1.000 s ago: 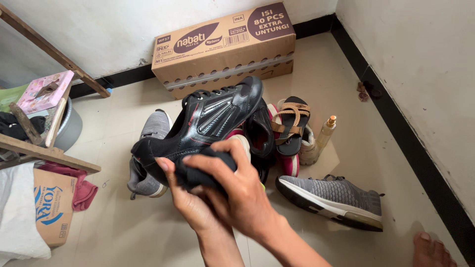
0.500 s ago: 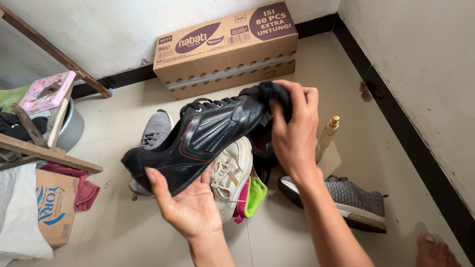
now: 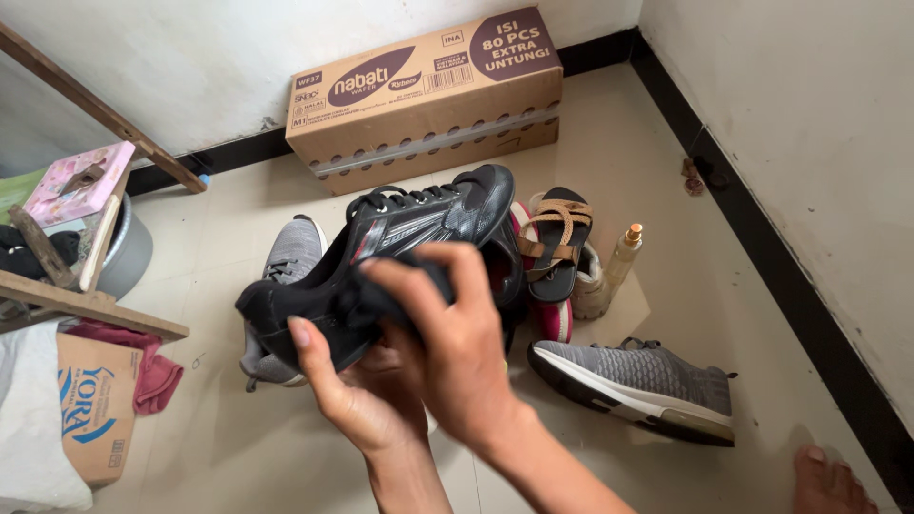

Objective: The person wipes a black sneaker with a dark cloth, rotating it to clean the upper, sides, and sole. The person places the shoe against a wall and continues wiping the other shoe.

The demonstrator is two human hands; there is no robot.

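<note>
Two hands work one black shoe (image 3: 381,257): the left hand (image 3: 357,390) cups its sole from below, while the right hand (image 3: 447,333) is closed on a dark cloth (image 3: 405,290) against its side. Pressing too hard could tip the shoe from that loose cradle onto the pile of footwear at two o'clock (image 3: 557,247).

Black shoe (image 3: 400,252) with red trim; grey knit sneaker (image 3: 638,381), white sole; brown cardboard box (image 3: 428,105); black-tan sandal (image 3: 557,238).

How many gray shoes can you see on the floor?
2. One gray shoe lies on its side at the right, near the bare foot. The other gray shoe sits at left, partly behind the held black shoe. More may be hidden.
</note>
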